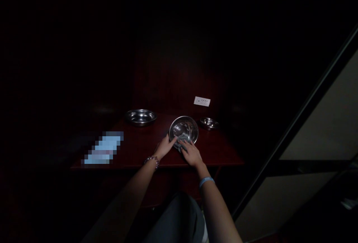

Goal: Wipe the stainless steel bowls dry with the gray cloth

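Note:
A shiny metal bowl [184, 123] is tilted towards me above the red-brown desk [137, 149]. My left hand [165, 147] grips its lower left rim, thumb on the inside edge and the other fingers hidden behind. With my right hand [192, 154] I press a crumpled grey cloth [183, 138] against the lower inside of the bowl. The fingers of that hand lie bent over the cloth. To the left behind the bowl sits a wider metal basin [141, 117], and to the right a smaller metal bowl [209, 123].
A blurred-out bluish rectangle [103, 149] lies at the desk's left front. On the back panel is a white socket plate [202, 101]. A dark slanting frame edge [296, 123] runs along the right, with pale panels beyond. My knee is below the desk's front edge.

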Demonstrator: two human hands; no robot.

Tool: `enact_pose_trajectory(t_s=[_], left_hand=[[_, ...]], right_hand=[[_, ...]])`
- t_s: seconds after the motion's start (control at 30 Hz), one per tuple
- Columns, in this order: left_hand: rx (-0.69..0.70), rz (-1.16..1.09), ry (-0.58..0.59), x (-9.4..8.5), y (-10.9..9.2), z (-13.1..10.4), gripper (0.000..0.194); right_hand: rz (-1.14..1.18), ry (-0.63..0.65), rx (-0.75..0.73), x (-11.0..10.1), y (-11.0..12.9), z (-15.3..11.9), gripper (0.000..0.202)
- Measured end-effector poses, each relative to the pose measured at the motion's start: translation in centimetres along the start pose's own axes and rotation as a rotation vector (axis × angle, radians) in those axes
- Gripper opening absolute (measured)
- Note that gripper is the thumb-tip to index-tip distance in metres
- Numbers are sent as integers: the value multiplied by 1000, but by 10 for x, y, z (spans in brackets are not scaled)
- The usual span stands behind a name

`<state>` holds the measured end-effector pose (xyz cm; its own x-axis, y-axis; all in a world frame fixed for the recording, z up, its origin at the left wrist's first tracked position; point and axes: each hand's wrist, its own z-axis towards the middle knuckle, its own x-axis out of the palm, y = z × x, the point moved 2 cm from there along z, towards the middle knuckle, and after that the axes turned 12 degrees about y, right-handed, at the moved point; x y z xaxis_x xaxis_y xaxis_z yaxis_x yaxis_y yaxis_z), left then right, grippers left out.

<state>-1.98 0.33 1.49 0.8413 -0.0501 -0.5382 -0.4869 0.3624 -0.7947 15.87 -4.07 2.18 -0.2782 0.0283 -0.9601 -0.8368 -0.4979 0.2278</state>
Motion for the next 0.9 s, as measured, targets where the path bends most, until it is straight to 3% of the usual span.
enact_pose_trajectory(t_s=[0.17,0.4,0.57,0.77,0.9], left_hand=[[-17,65,13,-2,-11,-10,84],[-107,117,44,-3,-18,-9,62],[-103,82,24,1,-8,-3,57],[-13,-127,-57,4,1,6,51],[45,-266,-92,4,0,9,49]], right_hand=[[18,26,-6,0,1,0,50],[19,36,16,-2,3,0,51],[30,28,37,-3,4,-1,52],[10,-47,78,-8,10,-6,48],[-42,-147,187,-8,10,-8,45]])
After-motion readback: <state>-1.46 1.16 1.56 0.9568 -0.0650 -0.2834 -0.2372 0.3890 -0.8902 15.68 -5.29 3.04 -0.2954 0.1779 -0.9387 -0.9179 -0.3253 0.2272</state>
